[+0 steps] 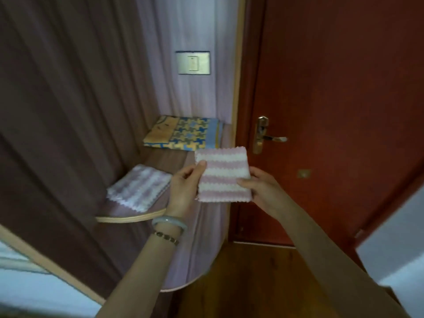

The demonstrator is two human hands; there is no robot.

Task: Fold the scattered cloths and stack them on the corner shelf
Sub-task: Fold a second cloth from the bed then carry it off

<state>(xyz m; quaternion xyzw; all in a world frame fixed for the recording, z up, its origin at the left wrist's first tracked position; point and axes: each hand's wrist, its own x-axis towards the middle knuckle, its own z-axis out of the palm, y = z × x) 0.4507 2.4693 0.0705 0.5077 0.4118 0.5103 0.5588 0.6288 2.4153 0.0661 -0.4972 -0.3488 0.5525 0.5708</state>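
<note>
The folded pink-and-white cloth (223, 174) is held in the air between both hands, just off the edge of the corner shelf (130, 218), likely so it keeps its fold while being carried to the stack. The left hand (183, 189) pinches its left edge, thumb on top; the right hand (259, 188) grips its right edge, fingers (244, 181) closed on the fabric. To the left of the left fingers one striped folded cloth (138, 189) lies on the shelf; beyond the fingers lies one yellow-and-blue patterned cloth (183, 133). That makes three cloths: two shelved, one in hand.
</note>
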